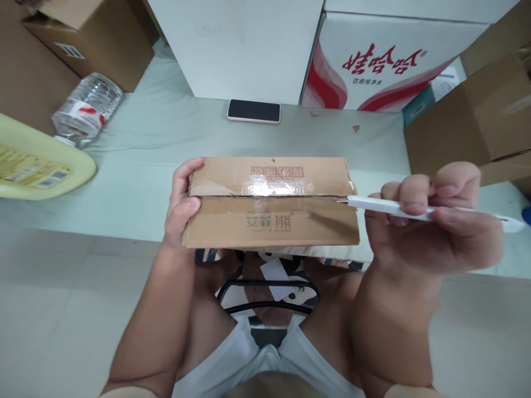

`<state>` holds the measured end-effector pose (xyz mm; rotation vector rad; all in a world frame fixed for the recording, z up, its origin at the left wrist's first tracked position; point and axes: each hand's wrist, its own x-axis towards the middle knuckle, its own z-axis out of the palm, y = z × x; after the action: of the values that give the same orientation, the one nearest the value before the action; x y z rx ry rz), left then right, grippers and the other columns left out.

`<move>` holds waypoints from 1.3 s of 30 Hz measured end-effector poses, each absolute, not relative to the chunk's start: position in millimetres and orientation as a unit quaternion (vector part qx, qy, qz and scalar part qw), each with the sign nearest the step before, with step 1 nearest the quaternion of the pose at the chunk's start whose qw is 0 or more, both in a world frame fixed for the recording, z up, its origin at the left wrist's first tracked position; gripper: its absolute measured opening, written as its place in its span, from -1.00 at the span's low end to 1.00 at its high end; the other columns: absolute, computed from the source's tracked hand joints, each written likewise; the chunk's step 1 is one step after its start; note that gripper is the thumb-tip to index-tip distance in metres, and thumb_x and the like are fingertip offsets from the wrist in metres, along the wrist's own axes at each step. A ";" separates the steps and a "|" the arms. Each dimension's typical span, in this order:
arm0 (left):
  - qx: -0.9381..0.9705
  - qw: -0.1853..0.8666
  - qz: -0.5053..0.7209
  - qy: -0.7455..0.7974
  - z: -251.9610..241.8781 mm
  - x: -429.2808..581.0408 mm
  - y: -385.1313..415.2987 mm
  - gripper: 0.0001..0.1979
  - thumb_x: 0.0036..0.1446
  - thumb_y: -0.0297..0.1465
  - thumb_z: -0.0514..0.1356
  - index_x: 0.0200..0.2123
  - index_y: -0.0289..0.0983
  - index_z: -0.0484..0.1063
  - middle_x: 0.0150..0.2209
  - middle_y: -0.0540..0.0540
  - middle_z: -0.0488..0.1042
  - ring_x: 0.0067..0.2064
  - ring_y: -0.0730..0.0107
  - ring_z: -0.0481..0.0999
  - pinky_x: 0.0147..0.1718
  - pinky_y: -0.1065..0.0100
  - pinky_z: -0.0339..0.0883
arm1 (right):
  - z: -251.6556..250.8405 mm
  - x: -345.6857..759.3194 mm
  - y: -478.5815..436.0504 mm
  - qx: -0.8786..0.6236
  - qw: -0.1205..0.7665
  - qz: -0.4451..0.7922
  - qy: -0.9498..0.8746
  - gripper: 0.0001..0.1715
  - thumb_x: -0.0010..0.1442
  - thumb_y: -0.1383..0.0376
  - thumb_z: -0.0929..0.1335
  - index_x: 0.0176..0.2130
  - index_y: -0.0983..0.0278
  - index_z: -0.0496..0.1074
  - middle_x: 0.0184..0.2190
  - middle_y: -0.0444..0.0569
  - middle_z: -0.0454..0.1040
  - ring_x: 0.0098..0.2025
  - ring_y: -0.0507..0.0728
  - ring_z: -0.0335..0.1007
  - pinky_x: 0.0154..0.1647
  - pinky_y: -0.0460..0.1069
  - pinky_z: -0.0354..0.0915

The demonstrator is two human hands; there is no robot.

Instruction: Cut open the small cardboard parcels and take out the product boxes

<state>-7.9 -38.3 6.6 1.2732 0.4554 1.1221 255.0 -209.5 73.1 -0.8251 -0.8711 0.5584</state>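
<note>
A brown cardboard box [224,221] lies across the front edge of the green-covered surface, its taped seam facing up. Printed characters mark both flaps. My left hand [181,202] grips the box at its left end, thumb on the near flap and fingers at the far side. My right hand [431,221] is closed round a slim white utility knife [381,205]. The knife's metal blade tip is at the right end of the seam, touching or just within the gap between the flaps. Clear tape shines over the middle of the seam.
A phone [254,111] lies behind the box. White cartons [373,66] stand at the back. At left are a clear plastic bottle [87,108], a yellow jug [41,160] and a cardboard box [95,44]; another open cardboard box [468,110] stands at right.
</note>
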 end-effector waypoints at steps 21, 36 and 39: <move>0.562 0.636 0.489 0.202 2.1 -9.6 -34.5 -0.37 -0.06 -0.03 0.44 0.08 -0.11 0.53 0.05 -0.09 0.49 0.11 0.08 0.48 0.14 0.13 0.40 | 73.1 242.3 -202.3 -0.384 0.783 0.193 -0.450 -0.79 -0.12 0.46 0.35 -0.42 0.22 0.30 -0.60 -0.18 0.47 -0.64 0.02 0.25 -0.66 -0.06 0.24; 0.554 0.626 0.508 0.207 5.5 -5.3 -38.5 -0.42 -0.04 -0.05 0.40 0.05 -0.13 0.55 0.08 -0.10 0.48 0.03 0.12 0.47 0.16 0.13 0.40 | 78.2 247.7 -201.6 -0.376 0.798 0.197 -0.428 -0.77 -0.19 0.43 0.33 -0.48 0.23 0.16 -0.67 -0.22 0.37 -0.72 -0.03 0.10 -0.73 -0.12 0.15; 0.550 0.627 0.509 0.213 5.3 -5.4 -38.5 -0.40 -0.06 -0.05 0.42 0.05 -0.15 0.54 0.08 -0.14 0.47 0.05 0.07 0.48 0.16 0.11 0.38 | 77.5 249.2 -203.1 -0.384 0.800 0.184 -0.423 -0.77 -0.20 0.44 0.32 -0.49 0.23 0.17 -0.69 -0.22 0.36 -0.73 -0.02 0.11 -0.74 -0.12 0.14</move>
<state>-5.4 -38.5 5.3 1.2616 0.4885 1.1660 249.2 -203.1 77.5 -0.8245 -0.9068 0.3951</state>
